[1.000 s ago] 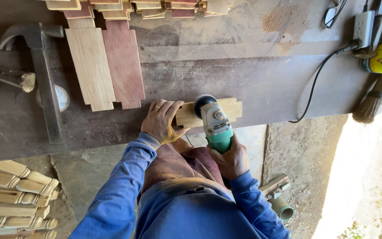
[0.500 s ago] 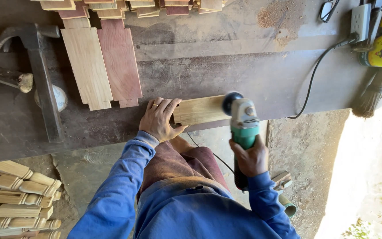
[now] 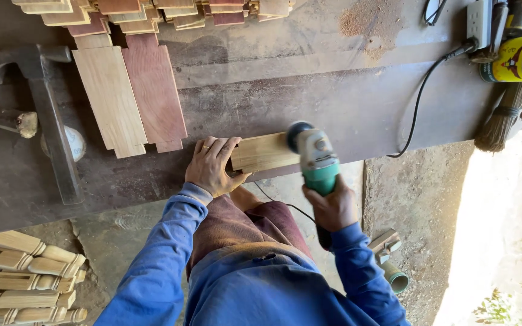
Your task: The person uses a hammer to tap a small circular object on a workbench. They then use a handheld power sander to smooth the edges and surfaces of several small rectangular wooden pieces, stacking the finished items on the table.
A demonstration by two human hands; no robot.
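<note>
The wooden block lies flat at the near edge of the workbench, pinned at its left end by the left hand. That hand's fingers are spread a little and pressed down flat, their tips over the block's left end and the bench beside it, the thumb tucked against the block's near edge; a ring shows on one finger. The right hand is wrapped tight round the green body of the angle grinder, fingers curled fully about it — the black disc at the tool's head sits on the right end of the block.

The block's long axis runs left to right along the bench edge, roughly level, its right end hidden under the grinder head. The grinder lies nearly square to it, head away from the person, handle back toward the body. The block is a pale yellowish board, rectangular, with fine grain lines running its length and a small notch at the left end by the fingers.

Further out, two longer boards — one pale, one reddish — lie side by side beyond the left hand, and a hammer lies left of them. A black cable runs to a socket strip at the far right, beside a yellow can and a brush. Turned wooden posts are stacked on the ground at lower left.
</note>
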